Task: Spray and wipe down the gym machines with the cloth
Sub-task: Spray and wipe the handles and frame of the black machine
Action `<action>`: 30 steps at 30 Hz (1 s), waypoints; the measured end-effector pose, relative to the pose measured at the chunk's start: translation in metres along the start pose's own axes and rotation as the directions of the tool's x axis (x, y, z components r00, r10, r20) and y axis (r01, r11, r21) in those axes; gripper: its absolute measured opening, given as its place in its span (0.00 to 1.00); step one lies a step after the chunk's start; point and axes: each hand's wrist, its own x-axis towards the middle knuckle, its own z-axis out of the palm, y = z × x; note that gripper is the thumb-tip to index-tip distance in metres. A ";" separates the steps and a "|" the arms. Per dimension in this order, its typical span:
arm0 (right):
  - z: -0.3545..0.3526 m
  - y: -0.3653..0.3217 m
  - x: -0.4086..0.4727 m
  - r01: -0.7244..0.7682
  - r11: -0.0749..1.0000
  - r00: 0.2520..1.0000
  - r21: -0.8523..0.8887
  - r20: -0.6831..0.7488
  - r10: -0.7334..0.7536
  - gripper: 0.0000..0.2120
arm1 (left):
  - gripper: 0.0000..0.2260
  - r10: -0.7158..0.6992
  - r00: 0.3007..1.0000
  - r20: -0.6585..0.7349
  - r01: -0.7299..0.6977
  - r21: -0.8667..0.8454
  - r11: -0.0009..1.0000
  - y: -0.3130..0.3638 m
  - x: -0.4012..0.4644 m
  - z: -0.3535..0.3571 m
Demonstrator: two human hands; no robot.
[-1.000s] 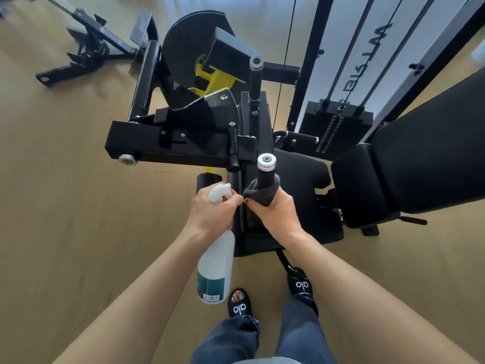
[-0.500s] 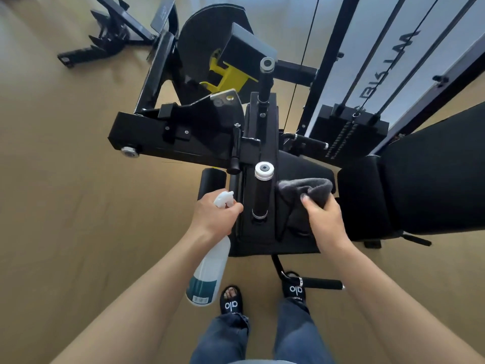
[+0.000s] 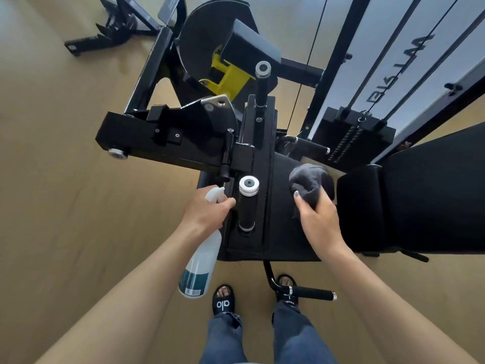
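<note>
Person's standing over the black gym machine (image 3: 183,143), left hand (image 3: 207,211) wrapped around the neck of a white spray bottle (image 3: 200,264) that hangs down just beside the upright handle (image 3: 248,203). Right hand (image 3: 319,222) has its fingers curled into a bunched grey cloth (image 3: 307,182), pushing it onto the black seat pad (image 3: 280,232). Black slides (image 3: 223,302) on a wooden floor (image 3: 65,219).
</note>
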 end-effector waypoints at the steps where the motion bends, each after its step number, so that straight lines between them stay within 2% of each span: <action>1: 0.006 0.001 0.003 0.065 0.995 0.997 -0.069 0.056 -0.061 0.10 | 0.15 -0.013 1.000 -0.013 0.013 -0.020 1.000 -0.002 0.000 0.001; 3: 0.023 0.003 0.011 0.209 0.961 0.966 -0.181 0.191 -0.174 0.17 | 0.15 -0.052 0.998 -0.043 0.050 -0.051 0.997 -0.008 -0.002 0.004; 5: 0.041 0.006 0.022 0.321 0.903 0.906 -0.285 0.369 -0.206 0.24 | 0.14 -0.108 0.992 -0.066 0.101 -0.092 0.991 -0.016 -0.005 0.009; 6: 0.047 0.009 0.028 0.395 0.846 0.859 -0.358 0.471 -0.202 0.27 | 0.14 -0.132 0.989 -0.071 0.124 -0.107 0.986 -0.021 -0.005 0.012; 8: 0.053 0.018 0.044 0.604 0.629 0.734 -0.490 0.650 -0.199 0.32 | 0.14 -0.184 0.979 -0.091 0.170 -0.140 0.975 -0.029 -0.007 0.017; 10: 0.046 0.024 0.057 0.715 0.434 0.666 -0.548 0.722 -0.185 0.34 | 0.14 -0.208 0.974 -0.094 0.194 -0.139 0.971 -0.031 -0.010 0.021; 12: 0.043 0.026 0.064 0.763 0.318 0.629 -0.563 0.760 -0.162 0.35 | 0.14 -0.214 0.972 -0.098 0.203 -0.116 0.972 -0.034 -0.009 0.028; 14: 0.046 0.029 0.065 0.741 0.265 0.665 -0.617 0.730 -0.160 0.37 | 0.14 -0.210 0.972 -0.107 0.200 -0.096 0.975 -0.037 -0.007 0.035; 17: 0.060 0.025 0.080 0.617 0.339 0.782 -0.710 0.602 -0.160 0.38 | 0.16 -0.222 0.968 -0.114 0.211 -0.103 0.972 -0.038 -0.005 0.039; 21: 0.076 0.008 0.134 0.568 0.377 0.816 -0.731 0.559 -0.146 0.34 | 0.17 -0.205 0.970 -0.132 0.191 -0.113 0.975 -0.038 -0.003 0.040; 24: 0.080 -0.002 0.163 0.595 0.357 0.795 -0.720 0.592 -0.132 0.33 | 0.18 -0.208 0.967 -0.149 0.190 -0.127 0.974 -0.039 -0.002 0.042; 27: 0.066 0.008 0.146 0.641 0.409 0.754 -0.650 0.634 -0.174 0.32 | 0.17 -0.235 0.960 -0.155 0.214 -0.139 0.967 -0.039 -0.003 0.041; 30: 0.034 0.032 0.094 0.757 0.458 0.608 -0.465 0.758 -0.236 0.31 | 0.18 -0.244 0.960 -0.139 0.224 -0.143 0.964 -0.037 -0.004 0.040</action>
